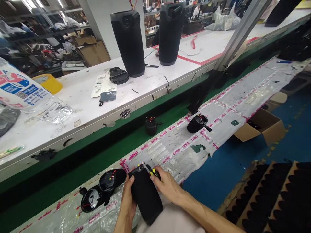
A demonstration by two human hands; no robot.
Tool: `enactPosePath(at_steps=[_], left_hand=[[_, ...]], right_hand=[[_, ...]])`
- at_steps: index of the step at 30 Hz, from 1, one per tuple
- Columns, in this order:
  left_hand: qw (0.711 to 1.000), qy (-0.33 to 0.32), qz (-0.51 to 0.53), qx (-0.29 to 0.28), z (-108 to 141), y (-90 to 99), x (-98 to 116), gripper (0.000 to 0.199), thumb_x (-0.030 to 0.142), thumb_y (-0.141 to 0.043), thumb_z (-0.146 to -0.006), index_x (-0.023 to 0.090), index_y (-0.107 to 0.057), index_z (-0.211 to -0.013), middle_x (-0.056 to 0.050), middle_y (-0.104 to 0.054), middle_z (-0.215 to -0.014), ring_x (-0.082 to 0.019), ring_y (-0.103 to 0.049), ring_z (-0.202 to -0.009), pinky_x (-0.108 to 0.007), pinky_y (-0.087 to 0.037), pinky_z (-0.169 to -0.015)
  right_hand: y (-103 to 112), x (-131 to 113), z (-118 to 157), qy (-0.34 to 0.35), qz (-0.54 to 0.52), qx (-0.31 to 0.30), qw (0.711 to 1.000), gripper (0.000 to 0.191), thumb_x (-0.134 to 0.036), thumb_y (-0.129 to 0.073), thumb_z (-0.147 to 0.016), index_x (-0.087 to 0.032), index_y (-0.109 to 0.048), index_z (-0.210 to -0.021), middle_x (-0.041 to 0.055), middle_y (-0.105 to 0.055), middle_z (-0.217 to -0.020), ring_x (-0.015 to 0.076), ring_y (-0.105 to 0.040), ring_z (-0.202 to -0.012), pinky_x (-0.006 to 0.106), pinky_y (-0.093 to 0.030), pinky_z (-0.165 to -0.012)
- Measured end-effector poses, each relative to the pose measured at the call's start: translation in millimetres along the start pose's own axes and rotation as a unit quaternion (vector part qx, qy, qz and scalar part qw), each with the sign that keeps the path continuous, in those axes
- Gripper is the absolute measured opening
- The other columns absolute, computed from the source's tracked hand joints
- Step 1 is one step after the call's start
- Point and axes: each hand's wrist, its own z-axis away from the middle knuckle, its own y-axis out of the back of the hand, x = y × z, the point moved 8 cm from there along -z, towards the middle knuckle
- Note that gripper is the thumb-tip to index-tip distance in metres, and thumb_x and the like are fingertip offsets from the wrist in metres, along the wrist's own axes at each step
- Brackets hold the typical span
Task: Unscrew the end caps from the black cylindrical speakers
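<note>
My left hand (128, 199) is wrapped round the side of a black fabric-covered cylindrical speaker (147, 197), held tilted near my body. In my right hand (167, 186) is a yellow-and-black utility knife (155, 173), its tip at the speaker's upper end. Whether the blade touches the fabric I cannot tell. Left of my hands, black speaker housings (107, 182) lie on the bench with red and yellow wires showing in their open ends. Further along the bench, another black housing (194, 124) rests on its side.
A white shelf (145, 87) runs above the bench, bearing two large black speakers (130, 45), a water bottle (31, 94) and yellow tape (50, 83). A small wired housing (151, 126) sits on the green belt (167, 118). A cardboard box (272, 129) stands at right, beyond the bench edge.
</note>
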Motion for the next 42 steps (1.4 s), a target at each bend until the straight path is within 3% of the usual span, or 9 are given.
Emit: enactPosePath(at_steps=[4, 10, 13, 19, 25, 29, 34, 38, 42], left_hand=[[0.998, -0.009, 0.048, -0.027, 38, -9.7, 23, 0.075, 0.060, -0.063, -0.080, 0.025, -0.050, -0.144, -0.013, -0.073, -0.127, -0.038, -0.072, -0.109, -0.049, -0.062, -0.089], [0.999, -0.017, 0.041, -0.030, 58, -10.6, 32, 0.084, 0.057, -0.086, -0.059, 0.028, -0.054, -0.131, -0.010, -0.075, -0.117, -0.040, -0.072, -0.106, -0.047, -0.063, -0.085], [0.999, -0.018, 0.041, -0.017, 61, -8.7, 32, 0.086, 0.060, -0.087, -0.057, 0.029, -0.053, -0.130, -0.009, -0.076, -0.113, -0.040, -0.072, -0.104, -0.047, -0.063, -0.083], [0.998, -0.056, 0.020, -0.014, 80, -20.2, 50, 0.082, 0.058, -0.081, -0.070, 0.026, -0.054, -0.141, -0.009, -0.075, -0.118, -0.035, -0.071, -0.109, -0.038, -0.061, -0.084], [0.998, -0.061, 0.019, -0.018, 81, -22.7, 58, 0.080, 0.056, -0.086, -0.066, 0.020, -0.061, -0.133, -0.013, -0.075, -0.119, -0.037, -0.069, -0.112, -0.039, -0.060, -0.088], [0.998, -0.067, -0.001, -0.023, 79, -22.7, 59, 0.078, 0.056, -0.085, -0.068, 0.021, -0.059, -0.133, -0.012, -0.076, -0.119, -0.035, -0.070, -0.110, -0.038, -0.060, -0.088], [0.994, -0.093, -0.052, -0.016, 83, -23.3, 66, 0.077, 0.057, -0.086, -0.067, 0.022, -0.059, -0.131, -0.009, -0.076, -0.117, -0.031, -0.072, -0.105, -0.035, -0.058, -0.087], [0.989, -0.108, -0.097, -0.025, 83, -21.7, 69, 0.074, 0.059, -0.084, -0.070, 0.023, -0.060, -0.130, -0.009, -0.074, -0.124, -0.031, -0.068, -0.112, -0.034, -0.055, -0.095], [0.987, -0.113, -0.115, -0.015, 82, -17.3, 70, 0.075, 0.060, -0.084, -0.068, 0.023, -0.061, -0.129, -0.010, -0.074, -0.123, -0.033, -0.068, -0.112, -0.036, -0.056, -0.091]], right_hand=[[13, -28, 37, 0.046, 0.034, 0.010, 0.998, 0.038, -0.053, -0.050, -0.102, -0.032, -0.058, -0.133, 0.0068, -0.071, -0.109, 0.0305, -0.066, -0.106, 0.042, -0.046, -0.096], [29, -48, 77, 0.127, 0.112, 0.028, 0.985, 0.041, -0.050, -0.047, -0.105, -0.038, -0.054, -0.143, 0.0052, -0.072, -0.115, 0.0282, -0.069, -0.104, 0.041, -0.051, -0.098], [33, -62, 91, 0.190, 0.198, 0.059, 0.960, 0.040, -0.042, -0.047, -0.107, -0.039, -0.049, -0.147, 0.0041, -0.072, -0.120, 0.0245, -0.070, -0.102, 0.036, -0.053, -0.094], [29, -94, 106, 0.272, 0.364, 0.108, 0.884, 0.028, -0.034, -0.044, -0.109, -0.025, -0.052, -0.134, 0.0030, -0.071, -0.094, 0.0226, -0.070, -0.077, 0.036, -0.051, -0.074], [22, -93, 90, 0.221, 0.351, 0.027, 0.910, 0.015, -0.026, -0.046, -0.108, -0.024, -0.049, -0.123, -0.0015, -0.070, -0.091, 0.0207, -0.071, -0.074, 0.035, -0.047, -0.065], [19, -92, 97, 0.231, 0.430, 0.069, 0.870, 0.020, -0.030, -0.042, -0.110, -0.022, -0.048, -0.127, 0.0016, -0.069, -0.093, 0.0216, -0.070, -0.076, 0.036, -0.048, -0.070], [14, -105, 105, 0.244, 0.528, 0.139, 0.802, 0.033, -0.024, -0.061, -0.099, -0.014, -0.048, -0.128, 0.0055, -0.070, -0.091, 0.0229, -0.069, -0.069, 0.037, -0.049, -0.065], [11, -112, 98, 0.230, 0.529, 0.105, 0.810, 0.032, -0.017, -0.068, -0.091, -0.017, -0.048, -0.116, 0.0015, -0.069, -0.080, 0.0208, -0.066, -0.059, 0.035, -0.048, -0.055], [7, -113, 93, 0.215, 0.537, 0.073, 0.813, 0.036, -0.009, -0.065, -0.085, -0.016, -0.046, -0.115, 0.0026, -0.069, -0.081, 0.0217, -0.068, -0.059, 0.035, -0.048, -0.052]])
